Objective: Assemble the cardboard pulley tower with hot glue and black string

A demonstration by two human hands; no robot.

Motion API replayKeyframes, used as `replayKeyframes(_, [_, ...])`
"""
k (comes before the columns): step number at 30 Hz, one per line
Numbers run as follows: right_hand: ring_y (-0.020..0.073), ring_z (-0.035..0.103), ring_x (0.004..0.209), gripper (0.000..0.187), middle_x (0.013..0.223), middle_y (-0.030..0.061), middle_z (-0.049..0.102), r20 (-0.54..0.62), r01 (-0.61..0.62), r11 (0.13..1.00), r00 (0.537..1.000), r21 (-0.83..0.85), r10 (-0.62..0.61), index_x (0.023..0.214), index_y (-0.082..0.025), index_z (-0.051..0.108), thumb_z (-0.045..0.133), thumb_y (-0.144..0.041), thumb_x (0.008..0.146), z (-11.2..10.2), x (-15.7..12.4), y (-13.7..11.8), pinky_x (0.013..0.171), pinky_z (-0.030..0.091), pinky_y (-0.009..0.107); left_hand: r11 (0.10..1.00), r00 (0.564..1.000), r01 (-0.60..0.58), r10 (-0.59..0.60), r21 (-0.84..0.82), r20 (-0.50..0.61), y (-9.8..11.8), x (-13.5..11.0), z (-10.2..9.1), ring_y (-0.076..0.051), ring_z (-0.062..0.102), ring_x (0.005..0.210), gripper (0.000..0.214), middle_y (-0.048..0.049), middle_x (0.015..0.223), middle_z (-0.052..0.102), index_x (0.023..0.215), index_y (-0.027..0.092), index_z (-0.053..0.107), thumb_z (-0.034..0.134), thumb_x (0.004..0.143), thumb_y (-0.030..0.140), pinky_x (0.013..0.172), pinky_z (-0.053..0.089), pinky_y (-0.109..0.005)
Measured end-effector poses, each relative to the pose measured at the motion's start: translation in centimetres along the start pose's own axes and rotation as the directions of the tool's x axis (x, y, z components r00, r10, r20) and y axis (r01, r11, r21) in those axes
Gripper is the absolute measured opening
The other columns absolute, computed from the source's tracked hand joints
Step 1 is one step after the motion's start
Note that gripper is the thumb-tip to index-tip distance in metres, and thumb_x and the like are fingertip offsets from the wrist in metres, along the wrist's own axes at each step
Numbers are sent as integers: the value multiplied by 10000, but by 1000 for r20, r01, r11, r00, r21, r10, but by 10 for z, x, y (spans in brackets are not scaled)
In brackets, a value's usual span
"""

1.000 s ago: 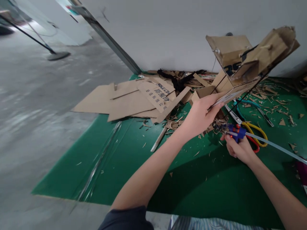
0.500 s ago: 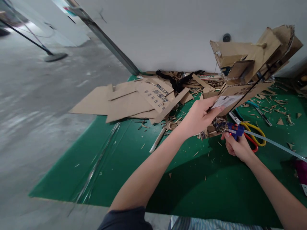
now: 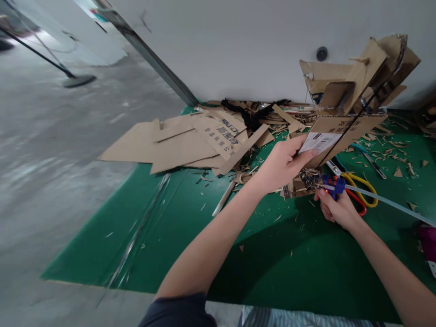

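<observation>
My left hand (image 3: 284, 163) is closed on the lower left edge of a cardboard model (image 3: 354, 127), a box-like build with upright pieces, a white label and a black cord down its side. It is held up above the table and tilted. In my right hand (image 3: 335, 209) is a blue hot glue gun (image 3: 334, 184), with a small red light lit and a long translucent glue stick (image 3: 391, 204) running out to the right. The gun's nozzle end, wrapped in glue and cardboard shreds, is just under the model; whether it touches is hidden.
Scissors with yellow and red handles (image 3: 363, 184) lie behind the glue gun, near a utility knife (image 3: 374, 164). Flat cardboard sheets (image 3: 180, 141), strips and a black cloth (image 3: 252, 119) lie along the wall. Scraps litter the green table (image 3: 190, 245). A purple-and-white power strip (image 3: 429, 247) is at right.
The cardboard model has tilted and turned slightly in my left hand, its top shifting left and more of the label showing. The glue gun and my right hand have barely moved.
</observation>
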State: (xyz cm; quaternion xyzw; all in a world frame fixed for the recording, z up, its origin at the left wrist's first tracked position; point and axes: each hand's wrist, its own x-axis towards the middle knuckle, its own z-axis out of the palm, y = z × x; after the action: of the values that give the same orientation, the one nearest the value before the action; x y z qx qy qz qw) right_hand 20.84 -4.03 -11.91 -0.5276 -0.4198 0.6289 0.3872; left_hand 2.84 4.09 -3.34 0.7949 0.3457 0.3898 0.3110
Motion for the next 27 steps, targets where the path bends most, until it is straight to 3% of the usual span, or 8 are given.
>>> replayKeyframes(8, [56, 277, 290, 579, 378, -116, 340, 5, -39, 999, 999, -3, 39, 763, -218, 527, 681, -765, 652, -4, -6, -3, 296, 225, 211, 996, 999, 35, -38, -77, -36, 3, 2, 3, -232, 680, 1035, 333, -72, 1113, 724, 1167, 205, 653, 514, 952, 418, 849, 591, -350])
replayKeyframes(13, [49, 280, 299, 588, 396, -113, 350, 4, -47, 999, 999, -12, 47, 767, -209, 535, 683, -765, 649, -5, -7, -1, 305, 228, 211, 995, 998, 36, -40, -92, -42, 1, 3, 3, -227, 655, 1117, 361, -78, 1207, 696, 1204, 192, 637, 521, 949, 419, 927, 563, -344])
replayKeyframes(19, [54, 306, 320, 546, 405, -103, 361, 32, -30, 999, 999, -29, 31, 770, -197, 551, 678, -723, 700, -8, -8, 3, 323, 249, 210, 997, 998, 3, -8, -80, -58, 0, 5, 3, -224, 662, 1107, 343, -83, 1201, 700, 1161, 176, 648, 529, 946, 415, 938, 558, -340])
replayKeyframes(27, [53, 308, 320, 580, 403, -105, 365, 37, -17, 999, 999, -39, 19, 772, -199, 542, 679, -753, 668, -8, -9, 0, 327, 249, 208, 998, 998, -1, -3, -63, -63, 0, 4, 2, -225, 666, 1091, 339, -80, 1185, 705, 1189, 174, 643, 517, 950, 378, 901, 569, -333])
